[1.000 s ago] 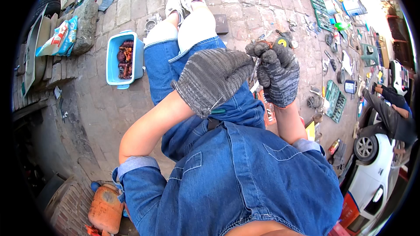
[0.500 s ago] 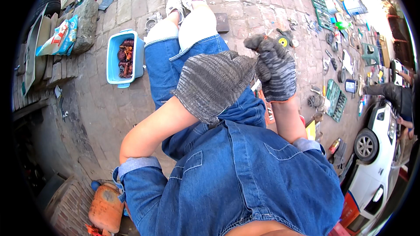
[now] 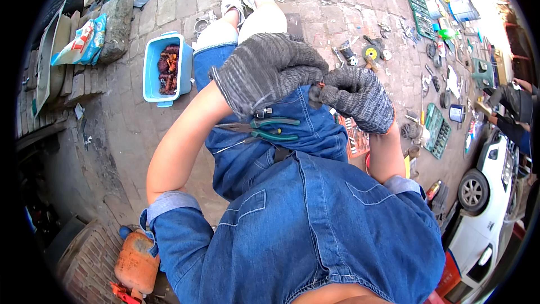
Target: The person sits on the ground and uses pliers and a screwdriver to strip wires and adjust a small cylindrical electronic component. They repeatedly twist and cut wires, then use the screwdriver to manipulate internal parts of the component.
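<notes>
My left hand, in a dark grey knit glove, is closed above my lap, its fingertips curled inward. Facing it, my right hand wears the same kind of glove and pinches at a small dark piece with a speck of orange between the two hands. Gloved fingers cover most of that piece, so its kind is unclear. Across my denim-covered lap lie long-nosed pliers with green handles, just below my left hand. Beside them is a thin metal rod, partly hidden.
To the left stands a light blue tub holding reddish-brown copper coils. An orange gas cylinder is at lower left. Right of me are an open tool case, green socket trays, scattered parts and a white car. Another person is at far right.
My left hand has shifted up and left, uncovering the pliers on my lap. My right hand has come down from its raised pose, its fingers now pointing toward the left hand.
</notes>
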A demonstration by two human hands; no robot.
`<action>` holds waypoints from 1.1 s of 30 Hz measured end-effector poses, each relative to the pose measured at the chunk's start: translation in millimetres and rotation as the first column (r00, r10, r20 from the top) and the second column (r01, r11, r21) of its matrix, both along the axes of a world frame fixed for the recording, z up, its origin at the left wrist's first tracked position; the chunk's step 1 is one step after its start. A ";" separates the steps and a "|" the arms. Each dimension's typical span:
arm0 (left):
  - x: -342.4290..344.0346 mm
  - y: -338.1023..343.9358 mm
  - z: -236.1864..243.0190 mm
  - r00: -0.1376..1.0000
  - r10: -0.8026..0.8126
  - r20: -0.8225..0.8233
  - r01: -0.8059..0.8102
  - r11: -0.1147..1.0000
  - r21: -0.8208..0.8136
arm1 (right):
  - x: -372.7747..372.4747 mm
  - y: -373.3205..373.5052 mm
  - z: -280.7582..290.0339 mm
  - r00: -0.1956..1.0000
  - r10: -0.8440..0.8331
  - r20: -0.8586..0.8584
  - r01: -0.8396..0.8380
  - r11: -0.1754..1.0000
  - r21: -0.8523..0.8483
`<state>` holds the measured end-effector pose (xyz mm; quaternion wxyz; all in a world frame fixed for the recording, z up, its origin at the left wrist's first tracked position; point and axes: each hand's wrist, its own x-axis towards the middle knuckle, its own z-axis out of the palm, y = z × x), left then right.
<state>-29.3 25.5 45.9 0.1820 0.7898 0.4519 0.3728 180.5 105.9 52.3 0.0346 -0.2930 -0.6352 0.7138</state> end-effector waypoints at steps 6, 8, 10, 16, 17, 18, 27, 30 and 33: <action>-5.7 0.7 -11.9 0.708 0.176 0.683 0.421 0.672 -0.609 | 4.3 3.4 -6.5 0.984 -0.058 -0.168 0.062 0.998 0.018; 4.9 -9.0 -12.4 0.482 0.489 0.727 0.524 0.504 -0.687 | 9.3 6.9 -4.3 0.994 -0.078 -0.076 0.077 0.997 -0.015; 9.9 -9.9 -14.2 0.589 0.363 0.722 0.484 0.556 -0.675 | 9.7 2.7 -5.5 0.988 -0.147 -0.049 0.145 0.989 -0.043; 16.7 -29.6 -8.5 0.531 0.752 0.392 -0.710 0.647 -0.279 | 8.6 6.9 -16.3 0.930 -0.351 -0.109 0.250 0.820 -0.516; 21.7 -37.4 -9.9 0.506 0.752 0.423 -0.801 0.591 -0.093 | 9.5 7.7 -18.9 0.929 -0.352 -0.110 0.227 0.781 -0.582; 20.4 -42.4 -15.3 0.690 0.680 0.248 -0.723 0.661 0.201 | 8.3 7.1 -24.3 0.928 -0.364 -0.079 0.230 0.727 -0.648; 49.0 -37.5 -40.8 0.879 0.469 -0.088 -0.411 0.838 0.360 | 7.7 -13.6 -22.6 0.902 -0.411 -0.134 0.042 0.391 -0.919; 47.1 -33.8 -41.6 0.877 0.480 -0.022 -0.463 0.857 0.227 | 12.3 -19.6 -21.6 0.907 -0.409 -0.097 0.091 0.416 -0.905; 55.9 -29.6 -28.0 0.842 0.503 0.192 -0.488 0.864 -0.123 | 8.1 -18.6 -16.8 0.900 -0.415 -0.135 0.180 0.634 -0.752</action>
